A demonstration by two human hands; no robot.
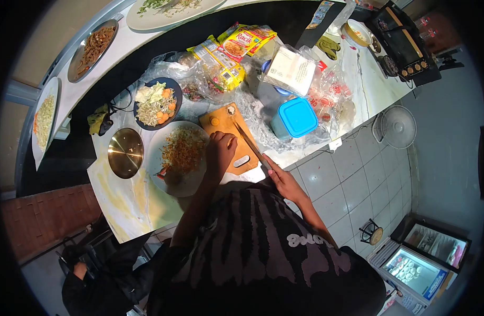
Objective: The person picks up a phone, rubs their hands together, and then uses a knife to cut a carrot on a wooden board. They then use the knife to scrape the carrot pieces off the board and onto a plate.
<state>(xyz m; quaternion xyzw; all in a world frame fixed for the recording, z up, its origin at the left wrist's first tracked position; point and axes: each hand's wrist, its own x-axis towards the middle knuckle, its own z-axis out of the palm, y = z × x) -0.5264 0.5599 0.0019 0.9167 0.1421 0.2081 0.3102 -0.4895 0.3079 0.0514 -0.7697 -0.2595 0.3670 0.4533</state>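
Note:
My right hand grips the handle of a knife, whose blade lies across the wooden cutting board. My left hand rests over the board's left side, fingers curled inward; anything beneath them is hidden. Just beyond those fingers sits a small round orange piece, with a little pale item at the board's far corner. Left of the board, a large white plate bears a heap of orange-brown shreds. Behind it is a dark plate of sprouts, cabbage and carrot.
A shiny metal bowl stands at left. Plastic bags, yellow packets and a blue-lidded container crowd the counter behind. Food plates line the raised ledge. Another person is at lower left.

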